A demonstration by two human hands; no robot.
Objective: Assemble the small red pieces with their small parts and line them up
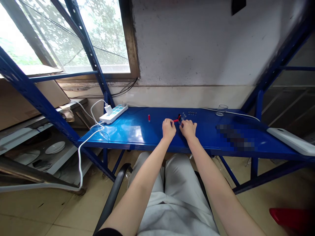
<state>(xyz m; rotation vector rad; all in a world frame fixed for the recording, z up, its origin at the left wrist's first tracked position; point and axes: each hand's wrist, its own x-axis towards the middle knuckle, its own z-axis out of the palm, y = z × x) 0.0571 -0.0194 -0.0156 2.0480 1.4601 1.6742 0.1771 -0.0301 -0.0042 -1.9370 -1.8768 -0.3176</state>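
Both my hands are close together over the middle of the blue shelf top. Between the fingertips of my left hand (169, 128) is a small, thin red piece (176, 121), its exact kind too small to tell. Right beside it, my right hand (188, 129) has its fingers bent together at the red piece's other end, around a slim, clear-looking bit that I cannot make out. Just beyond the hands lie small black and red pieces (179, 116) and tiny clear pieces (183, 115). A short row of tiny pieces (192, 113) sits farther right.
A small red cylinder (149, 118) stands left of my hands on the blue shelf (118, 134). A white power strip (114, 114) with a plugged-in cable is at the left end. Rightward are a clear glass (221, 110), a blurred dark patch and a white device (292, 141).
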